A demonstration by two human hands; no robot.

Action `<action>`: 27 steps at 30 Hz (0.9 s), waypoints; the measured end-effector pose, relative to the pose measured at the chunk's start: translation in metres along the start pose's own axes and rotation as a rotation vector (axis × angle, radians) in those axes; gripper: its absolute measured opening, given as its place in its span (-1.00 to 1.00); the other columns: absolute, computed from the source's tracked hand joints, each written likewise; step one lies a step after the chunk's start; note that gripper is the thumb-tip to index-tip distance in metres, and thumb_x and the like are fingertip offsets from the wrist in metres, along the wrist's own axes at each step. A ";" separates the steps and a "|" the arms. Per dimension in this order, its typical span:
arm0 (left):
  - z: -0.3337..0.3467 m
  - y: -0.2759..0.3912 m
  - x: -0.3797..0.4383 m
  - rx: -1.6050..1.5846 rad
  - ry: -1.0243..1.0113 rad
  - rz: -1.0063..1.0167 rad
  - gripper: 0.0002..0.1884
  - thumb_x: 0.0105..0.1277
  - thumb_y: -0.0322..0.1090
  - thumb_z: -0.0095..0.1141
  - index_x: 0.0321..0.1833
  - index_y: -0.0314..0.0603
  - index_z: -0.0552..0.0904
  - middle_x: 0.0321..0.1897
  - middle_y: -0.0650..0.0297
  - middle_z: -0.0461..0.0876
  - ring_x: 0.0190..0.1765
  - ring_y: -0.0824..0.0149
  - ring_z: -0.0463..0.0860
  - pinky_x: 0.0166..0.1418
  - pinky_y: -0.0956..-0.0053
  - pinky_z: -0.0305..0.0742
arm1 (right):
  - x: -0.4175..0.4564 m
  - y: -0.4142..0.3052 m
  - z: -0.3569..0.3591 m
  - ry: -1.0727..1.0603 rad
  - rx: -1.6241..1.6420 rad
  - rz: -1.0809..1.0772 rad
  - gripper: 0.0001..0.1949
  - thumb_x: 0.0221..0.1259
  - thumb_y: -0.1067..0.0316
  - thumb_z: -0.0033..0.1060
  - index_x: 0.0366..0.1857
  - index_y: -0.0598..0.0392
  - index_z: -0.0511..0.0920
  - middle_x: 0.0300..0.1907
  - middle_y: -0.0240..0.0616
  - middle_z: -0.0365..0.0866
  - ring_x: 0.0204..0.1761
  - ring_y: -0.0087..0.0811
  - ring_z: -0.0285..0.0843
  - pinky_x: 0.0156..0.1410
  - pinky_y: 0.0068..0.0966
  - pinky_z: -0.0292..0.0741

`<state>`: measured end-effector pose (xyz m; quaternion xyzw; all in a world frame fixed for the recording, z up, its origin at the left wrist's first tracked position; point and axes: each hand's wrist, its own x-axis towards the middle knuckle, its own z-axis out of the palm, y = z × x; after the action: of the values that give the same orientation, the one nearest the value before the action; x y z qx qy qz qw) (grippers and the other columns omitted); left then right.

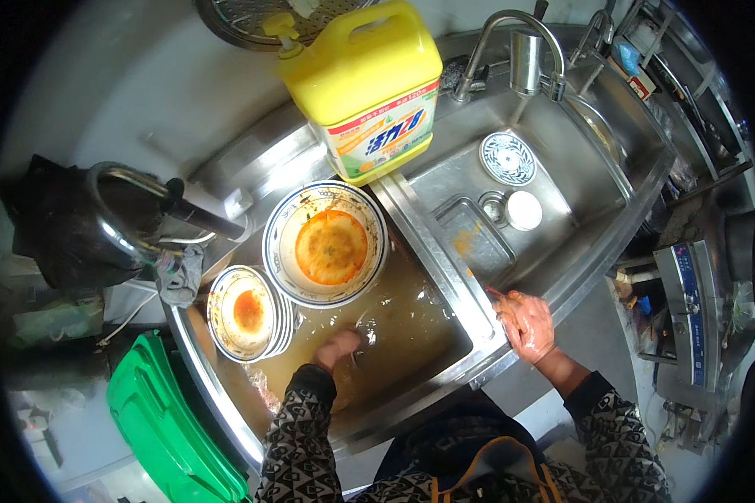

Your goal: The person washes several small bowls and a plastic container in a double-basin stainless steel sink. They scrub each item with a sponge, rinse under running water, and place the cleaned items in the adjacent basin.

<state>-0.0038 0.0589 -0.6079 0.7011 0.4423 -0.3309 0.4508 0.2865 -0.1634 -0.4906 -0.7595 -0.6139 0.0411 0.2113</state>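
My left hand [338, 347] is dipped in the brown, murky water of the left sink basin [415, 371]. Its fingers are under the surface, so their grip is hidden. My right hand [527, 324] is over the front end of the steel divider [441, 254], fingers curled around wet reddish-brown scraps [507, 304]; their exact kind is unclear. Beyond my left hand sits a large patterned bowl [371, 251] with orange, oily liquid in its bottom. A stack of smaller bowls [226, 327] leans beside it, the top one also holding orange liquid.
A yellow detergent jug [377, 69] stands behind the divider. In the right basin are a patterned dish [508, 158], a white round object [524, 210] and a rectangular metal tray [475, 242], below a curved faucet [478, 53]. A green bin lid [163, 421] is at left.
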 end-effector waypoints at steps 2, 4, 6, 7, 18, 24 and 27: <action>0.012 -0.025 -0.008 -0.322 0.145 0.088 -0.64 0.20 -0.31 0.01 0.03 -0.34 0.46 -0.14 0.09 0.58 -0.11 0.19 0.55 -0.02 0.36 0.40 | 0.000 -0.002 0.002 0.013 0.004 -0.023 -0.75 0.06 0.23 0.07 -0.17 -0.01 0.53 -0.12 -0.15 0.47 -0.11 -0.12 0.40 0.04 -0.29 0.30; 0.021 -0.044 -0.022 -0.566 0.261 0.089 -0.62 0.19 -0.34 0.03 0.06 -0.34 0.43 -0.13 0.11 0.57 -0.12 0.20 0.55 -0.06 0.36 0.41 | -0.002 0.002 0.005 -0.014 0.001 -0.020 -0.73 0.06 0.22 0.08 -0.16 0.06 0.50 -0.10 -0.12 0.46 -0.10 -0.09 0.39 0.05 -0.27 0.29; 0.012 -0.037 -0.064 -0.733 0.298 0.026 -0.58 0.19 -0.37 0.03 0.12 -0.27 0.38 -0.15 0.15 0.58 -0.17 0.26 0.54 -0.12 0.40 0.43 | -0.001 0.001 0.004 -0.001 0.010 -0.020 -0.71 0.06 0.21 0.08 -0.15 0.09 0.49 -0.08 -0.10 0.45 -0.10 -0.09 0.38 0.06 -0.26 0.28; 0.018 -0.054 -0.063 -0.817 0.293 0.003 -0.56 0.19 -0.39 0.03 0.16 -0.23 0.35 -0.16 0.17 0.58 -0.20 0.30 0.53 -0.16 0.44 0.44 | -0.001 0.000 0.002 -0.009 0.018 0.023 -0.73 0.06 0.22 0.09 -0.18 0.08 0.51 -0.12 -0.15 0.50 -0.06 -0.09 0.40 0.05 -0.27 0.29; 0.061 -0.028 -0.172 -1.717 0.631 0.308 -0.56 0.04 -0.65 0.00 0.05 -0.22 0.42 -0.22 0.20 0.59 -0.28 0.35 0.63 -0.27 0.54 0.58 | 0.077 -0.152 0.062 0.133 0.599 -0.390 -0.75 0.08 0.38 0.09 -0.15 0.21 0.47 -0.13 0.00 0.47 -0.10 -0.11 0.46 0.04 -0.42 0.39; 0.076 -0.006 -0.185 -1.779 0.659 0.324 -0.50 0.02 -0.68 -0.04 0.10 -0.19 0.38 -0.18 0.25 0.54 -0.17 0.31 0.59 -0.17 0.43 0.60 | 0.071 -0.221 0.078 -0.224 1.060 -0.456 -0.67 0.12 0.41 0.09 0.00 0.23 0.43 0.03 0.02 0.40 0.05 -0.18 0.41 0.12 -0.50 0.34; 0.078 -0.003 -0.185 -1.345 1.025 0.417 -0.51 0.07 -0.60 -0.01 0.13 -0.19 0.35 -0.15 0.25 0.51 -0.13 0.35 0.55 -0.05 0.51 0.49 | 0.061 -0.238 0.079 -0.348 0.975 -0.738 -0.67 0.15 0.26 0.06 -0.03 0.16 0.48 0.11 -0.10 0.37 0.14 -0.12 0.30 0.22 -0.31 0.23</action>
<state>-0.0833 -0.0719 -0.4782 0.4155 0.5551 0.4461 0.5659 0.0580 -0.0468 -0.4614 -0.2969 -0.7713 0.3632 0.4302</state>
